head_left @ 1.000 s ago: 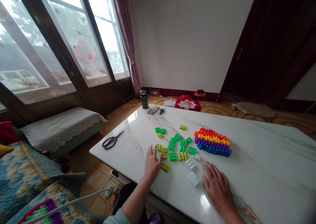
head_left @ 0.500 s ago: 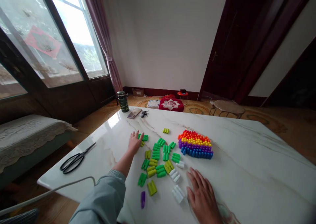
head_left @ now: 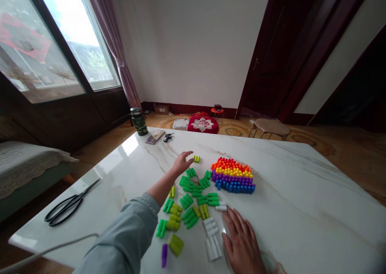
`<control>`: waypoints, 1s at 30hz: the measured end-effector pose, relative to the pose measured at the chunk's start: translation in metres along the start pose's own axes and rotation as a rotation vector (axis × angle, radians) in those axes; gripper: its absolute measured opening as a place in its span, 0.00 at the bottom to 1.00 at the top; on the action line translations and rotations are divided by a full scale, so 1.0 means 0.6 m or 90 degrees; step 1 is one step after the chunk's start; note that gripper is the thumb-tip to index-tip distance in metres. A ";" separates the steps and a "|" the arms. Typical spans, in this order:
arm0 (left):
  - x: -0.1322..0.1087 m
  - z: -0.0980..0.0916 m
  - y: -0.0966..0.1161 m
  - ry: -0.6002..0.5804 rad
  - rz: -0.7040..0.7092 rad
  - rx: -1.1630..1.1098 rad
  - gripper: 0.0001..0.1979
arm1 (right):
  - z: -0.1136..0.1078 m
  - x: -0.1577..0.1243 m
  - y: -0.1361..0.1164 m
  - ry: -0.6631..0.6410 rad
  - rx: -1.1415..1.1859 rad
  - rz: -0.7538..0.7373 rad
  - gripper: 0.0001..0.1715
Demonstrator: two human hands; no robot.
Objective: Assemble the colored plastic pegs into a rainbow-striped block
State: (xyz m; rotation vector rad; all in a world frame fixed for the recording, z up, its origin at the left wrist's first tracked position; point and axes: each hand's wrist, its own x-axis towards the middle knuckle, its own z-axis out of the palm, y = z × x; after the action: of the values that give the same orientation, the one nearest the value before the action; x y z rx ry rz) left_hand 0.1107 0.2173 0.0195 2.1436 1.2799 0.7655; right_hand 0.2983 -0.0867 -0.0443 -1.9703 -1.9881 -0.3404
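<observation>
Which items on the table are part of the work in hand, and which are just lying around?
In hand: left hand reaching at yellow-green pegs; green pegs; white pegs beside right hand; rainbow peg block.

Lying about: scissors, green flask, phone, keys.

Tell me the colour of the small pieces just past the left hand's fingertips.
Yellow-green pieces, clearest in the head view.

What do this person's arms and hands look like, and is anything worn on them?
The left arm wears a loose, pale grey-blue long sleeve ending at the wrist. The left hand is bare. The right hand is bare too, with no glove or ring visible; its wrist is cut off.
</observation>
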 end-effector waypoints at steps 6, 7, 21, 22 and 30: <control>0.057 0.073 0.025 -0.056 0.013 0.119 0.24 | -0.005 -0.001 -0.003 -0.032 -0.004 0.015 0.30; 0.058 0.076 0.027 -0.064 0.017 0.130 0.20 | -0.006 -0.001 -0.004 -0.037 -0.001 0.016 0.31; -0.162 -0.008 0.097 -0.024 0.101 0.120 0.22 | -0.022 0.008 -0.014 -0.047 0.042 0.035 0.28; -0.199 -0.014 0.099 0.013 0.097 0.107 0.22 | -0.022 0.008 -0.015 -0.043 0.043 0.034 0.28; -0.516 -0.020 0.073 0.093 -0.034 0.217 0.40 | -0.027 0.009 -0.018 0.002 0.059 0.023 0.27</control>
State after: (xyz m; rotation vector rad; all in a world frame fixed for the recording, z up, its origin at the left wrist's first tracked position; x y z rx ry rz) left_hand 0.0071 -0.0770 -0.0043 2.3395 1.6370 0.7369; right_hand 0.2884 -0.0882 -0.0266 -1.9448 -1.9267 -0.2386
